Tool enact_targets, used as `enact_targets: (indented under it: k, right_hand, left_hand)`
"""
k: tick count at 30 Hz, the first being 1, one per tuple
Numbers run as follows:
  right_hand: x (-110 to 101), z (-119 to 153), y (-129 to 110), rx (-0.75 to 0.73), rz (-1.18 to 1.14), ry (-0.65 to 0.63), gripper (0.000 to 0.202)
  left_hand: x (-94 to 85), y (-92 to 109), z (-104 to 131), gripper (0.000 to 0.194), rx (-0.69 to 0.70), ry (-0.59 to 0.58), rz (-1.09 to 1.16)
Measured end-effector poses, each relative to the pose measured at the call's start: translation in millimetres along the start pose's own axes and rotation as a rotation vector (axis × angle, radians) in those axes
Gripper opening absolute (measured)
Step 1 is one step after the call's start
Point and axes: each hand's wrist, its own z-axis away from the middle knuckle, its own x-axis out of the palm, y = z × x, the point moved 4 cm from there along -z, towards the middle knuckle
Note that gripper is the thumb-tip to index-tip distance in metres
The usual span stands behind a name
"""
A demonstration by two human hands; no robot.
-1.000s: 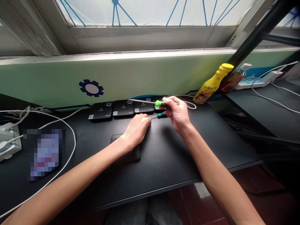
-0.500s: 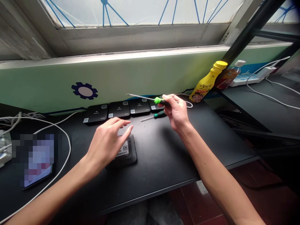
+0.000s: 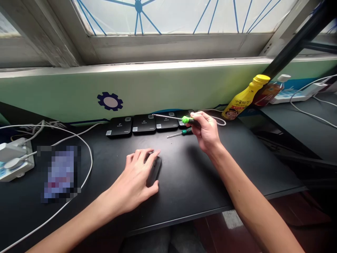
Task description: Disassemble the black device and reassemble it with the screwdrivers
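My left hand (image 3: pixel 138 177) spans a small black box (image 3: pixel 156 170) on the desk, fingers at its far side and thumb at its near side. Most of the box, including its label, is hidden under the palm. In the air to the right, my right hand (image 3: pixel 206 131) is closed around the handle of a screwdriver (image 3: pixel 185 120) with a bright green collar, its shaft pointing left. Below it lies a second screwdriver (image 3: pixel 179 134) with a dark green handle. A tiny bit, perhaps a screw (image 3: pixel 171 143), rests in front of that one.
Several similar black boxes (image 3: pixel 119 127) line the wall at the back. A yellow bottle (image 3: pixel 244 98) and a white-capped bottle (image 3: pixel 270 92) stand at the right. At the left are a blurred phone (image 3: pixel 60 174), a white cable (image 3: pixel 91 165) and a power strip (image 3: pixel 19 168).
My left hand has come down from hovering over the box onto it, covering the label. My right hand still holds the screwdriver up. The view has shifted left.
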Motion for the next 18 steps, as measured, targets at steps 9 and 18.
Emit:
enact_targets:
  k: [9,18]
  right_hand:
    - [-0.7,-0.4,1.7,0.002,0.02,0.003,0.036]
    - [-2.6,-2.1,2.4,-0.004,0.037,0.017,0.037]
  left_hand:
    - [4.2,-18.3,16.5,0.122,-0.243,0.11,-0.075]
    - [-19.5,-28.8,11.0,0.109,0.024,-0.012,0.095]
